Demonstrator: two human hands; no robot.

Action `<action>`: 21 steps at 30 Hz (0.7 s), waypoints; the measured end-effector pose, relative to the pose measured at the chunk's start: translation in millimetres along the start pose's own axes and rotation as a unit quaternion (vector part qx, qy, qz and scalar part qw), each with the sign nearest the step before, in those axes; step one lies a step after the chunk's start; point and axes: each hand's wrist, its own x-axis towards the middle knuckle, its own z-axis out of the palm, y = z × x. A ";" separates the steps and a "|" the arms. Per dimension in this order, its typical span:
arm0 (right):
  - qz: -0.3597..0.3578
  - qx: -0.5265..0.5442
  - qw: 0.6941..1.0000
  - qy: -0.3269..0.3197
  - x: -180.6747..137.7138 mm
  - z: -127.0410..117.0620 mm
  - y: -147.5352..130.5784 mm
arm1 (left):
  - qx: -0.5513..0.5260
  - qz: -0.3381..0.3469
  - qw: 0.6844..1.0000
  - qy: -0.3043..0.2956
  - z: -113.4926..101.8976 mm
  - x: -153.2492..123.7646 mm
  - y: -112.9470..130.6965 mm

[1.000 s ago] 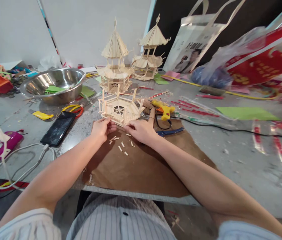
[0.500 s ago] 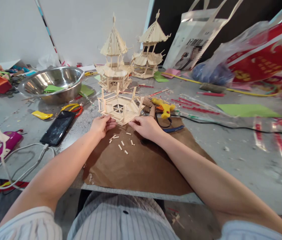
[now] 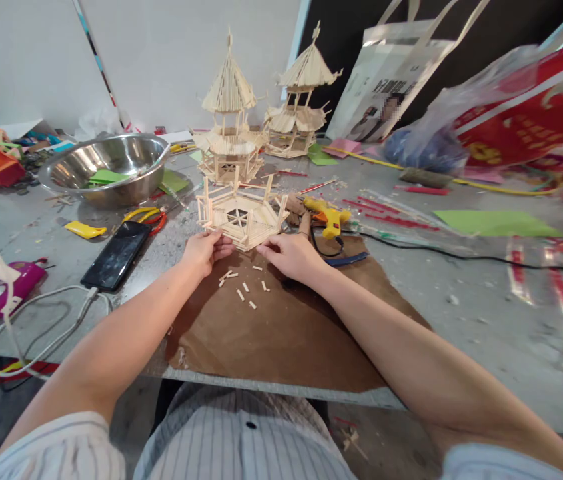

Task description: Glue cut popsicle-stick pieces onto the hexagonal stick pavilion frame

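Both hands grip the near edge of a many-sided stick base (image 3: pixel 261 215), built of pale wooden sticks with short posts around its rim. My left hand (image 3: pixel 206 251) is closed on its front left edge, thumb on top and fingers beneath. On the front right edge, my right hand (image 3: pixel 288 255) pinches it between thumb and fingers, some of which are hidden. Several short cut stick pieces (image 3: pixel 240 295) lie on a brown sheet (image 3: pixel 281 340) just in front. A yellow glue gun (image 3: pixel 330 217) rests right of the base.
Behind the base stand two stick pagodas, a nearer one (image 3: pixel 230 127) and a farther one (image 3: pixel 304 100). Leftward are a steel bowl (image 3: pixel 146 175), a phone (image 3: pixel 116 257) and a yellow-handled knife (image 3: pixel 85 229). A black cord (image 3: pixel 426 248) runs right, past a green paper sheet (image 3: pixel 496 223).
Almost nothing differs. The view has shifted very slightly, while both hands keep the same hold on the stick base.
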 end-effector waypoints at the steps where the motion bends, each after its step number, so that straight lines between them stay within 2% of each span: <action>1: -0.001 -0.002 1.000 0.001 0.1 -0.2 0.2 | 0.000 0.000 1.000 0.000 0.1 0.0 0.1; 15: 0.014 0.021 0.999 0.035 2.4 -11.0 8.1 | -0.006 0.004 1.000 -0.004 -1.9 5.5 -2.6; 18: 0.044 0.020 0.997 0.057 5.1 -23.9 14.0 | -0.004 -0.004 1.000 -0.007 -3.6 5.0 -2.0; 21: 0.101 0.013 0.989 0.111 9.3 -41.8 30.2 | 0.010 -0.016 1.000 -0.011 -4.8 1.0 -0.7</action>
